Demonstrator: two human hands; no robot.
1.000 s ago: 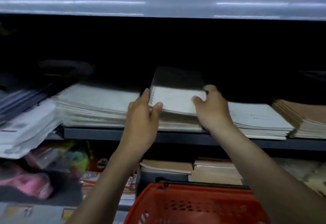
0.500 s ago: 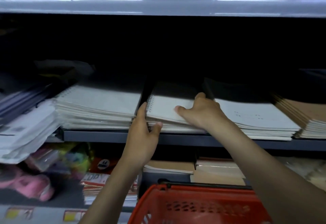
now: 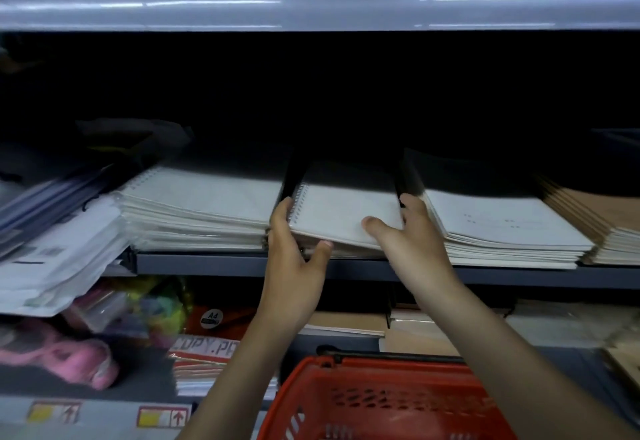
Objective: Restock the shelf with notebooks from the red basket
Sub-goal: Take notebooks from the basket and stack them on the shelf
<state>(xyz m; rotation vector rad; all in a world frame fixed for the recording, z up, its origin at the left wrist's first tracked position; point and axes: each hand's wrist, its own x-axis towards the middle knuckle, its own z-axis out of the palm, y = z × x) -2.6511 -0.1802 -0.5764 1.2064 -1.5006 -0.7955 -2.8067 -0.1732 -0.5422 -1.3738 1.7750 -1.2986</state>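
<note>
Head view: your left hand and right hand both grip the notebook (spiral edge leftward) on the shelf.

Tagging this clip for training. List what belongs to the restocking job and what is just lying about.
In the job: spiral notebook, gripped by left hand and right hand; shelf; red basket.
Lying about: white notebook stack to its left; white stack to its right; brown notebooks; copy paper pack; pink bundle; loose papers far left.
</note>
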